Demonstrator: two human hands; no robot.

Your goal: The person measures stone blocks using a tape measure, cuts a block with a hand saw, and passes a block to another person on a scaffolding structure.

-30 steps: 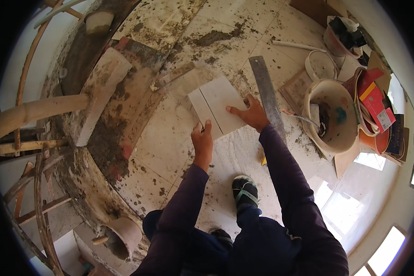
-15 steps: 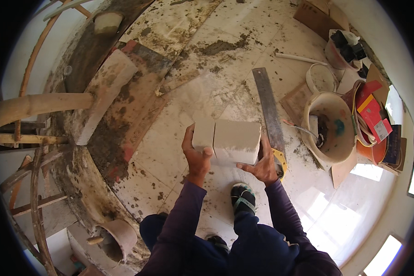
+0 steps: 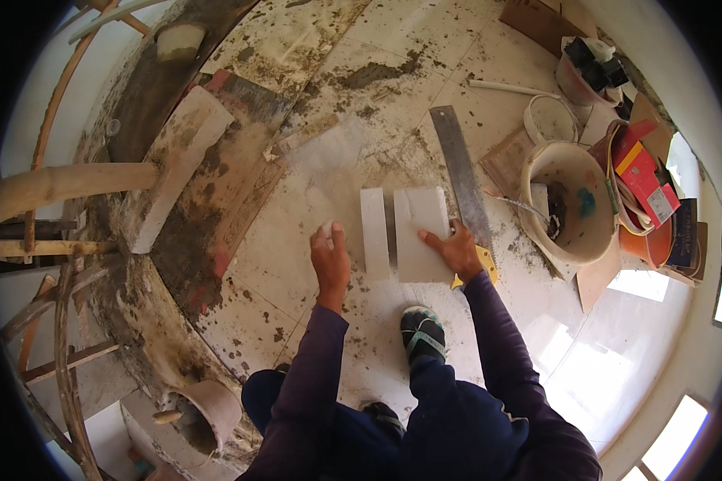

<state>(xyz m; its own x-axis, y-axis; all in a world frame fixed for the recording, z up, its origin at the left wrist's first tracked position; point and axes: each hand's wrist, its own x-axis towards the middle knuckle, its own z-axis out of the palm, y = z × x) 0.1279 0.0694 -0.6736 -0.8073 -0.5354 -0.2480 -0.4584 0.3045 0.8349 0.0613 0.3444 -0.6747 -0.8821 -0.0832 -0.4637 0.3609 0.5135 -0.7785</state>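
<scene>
Two pale grey-white blocks stand on the floor ahead of my feet with a dark gap between them. On the left is a narrow block piece point(image 3: 375, 234); the wider block point(image 3: 423, 232) is on the right. My right hand point(image 3: 459, 252) grips the wider block's right side, its thumb over the top face. Left of the narrow piece, my left hand point(image 3: 330, 263) is in the air, apart from it, thumb and dusty fingers loosely bent and holding nothing visible. A hand saw point(image 3: 460, 164) with a yellow handle lies just beyond my right hand, its handle partly hidden.
At the right stand a large mortar-stained bucket point(image 3: 529, 188), a smaller bucket point(image 3: 551, 120) and a tub with a red box point(image 3: 646, 180). To the left are a long pale slab point(image 3: 188, 160), a wooden pole point(image 3: 72, 188) and a tipped bucket point(image 3: 217, 409). Dried mortar spots the floor.
The two blocks, held together between both hands before, now rest lower with a gap between them. My left hand has come off the narrow piece; my right stays on the wider block.
</scene>
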